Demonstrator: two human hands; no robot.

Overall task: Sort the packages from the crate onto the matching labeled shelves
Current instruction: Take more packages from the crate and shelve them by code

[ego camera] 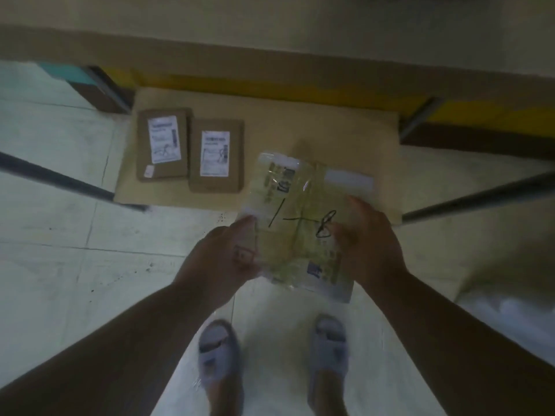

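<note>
Package in hand: a flat, see-through plastic package (295, 223) with yellowish contents, printed labels and black marker strokes drawn across its top face; it is held flat and level in front of the person, above the near edge of the cardboard sheet and the floor.
Left hand: the left hand (223, 256) holds the package's left edge, thumb on top and the fingers curled under it, so this grip is clenched on the package.
Right hand: the right hand (368, 244) holds the package's right edge, fingers wrapped round the side, grasping it as well.
Cardboard sheet: a brown cardboard sheet (330, 130) lies flat on the floor, its far edge against the base of the shelf.
Left box: a small brown cardboard box (162, 144) lies flat on the sheet's left part, a white printed label on top; the print is too blurred to read.
Right box: a second brown box (216, 156) with a white label lies just beside the first, a little nearer to the person.
Shelf: a shelf (270, 55) with a pale brown board runs across the top of the view, with a yellow band below it and dark metal legs.
Floor: pale tiled floor (60, 235) with dark specks.
Feet: two feet in grey slippers (219, 352) stand below the package.
</note>
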